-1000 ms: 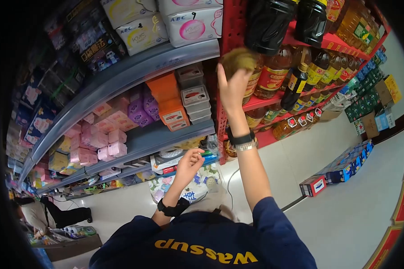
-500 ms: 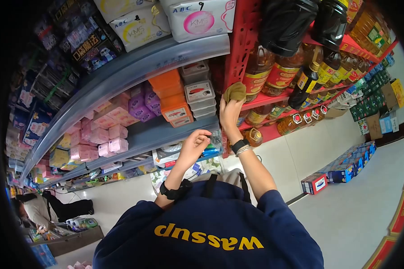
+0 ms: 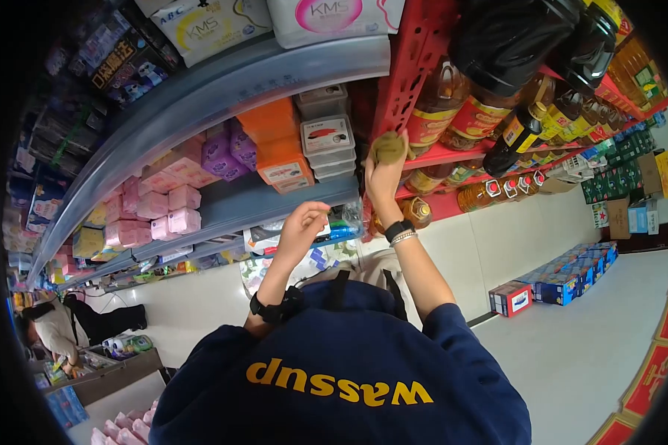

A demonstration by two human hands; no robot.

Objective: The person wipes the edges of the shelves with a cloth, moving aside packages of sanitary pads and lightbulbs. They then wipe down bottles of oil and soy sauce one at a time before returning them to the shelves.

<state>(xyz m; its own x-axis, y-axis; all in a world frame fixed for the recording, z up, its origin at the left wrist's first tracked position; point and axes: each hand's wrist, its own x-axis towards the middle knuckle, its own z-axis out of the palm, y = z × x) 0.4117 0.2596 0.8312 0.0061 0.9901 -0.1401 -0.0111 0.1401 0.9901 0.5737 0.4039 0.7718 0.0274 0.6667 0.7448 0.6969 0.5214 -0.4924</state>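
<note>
Right hand [image 3: 382, 182] fingers grasping cloth [image 3: 390, 148], best pressed flat along red shelf [image 3: 441, 155], clear of bottles [image 3: 432, 119]; left hand [image 3: 300, 231] loosely curled, released.

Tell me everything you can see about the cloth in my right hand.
The cloth is olive-green, soft-looking and plain, bunched into a small wad. Your right hand grips it from below, beside the red upright and left of an oil bottle. Whether it touches the shelf is unclear.

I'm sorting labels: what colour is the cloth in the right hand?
Olive green, clearest in the head view.
</note>
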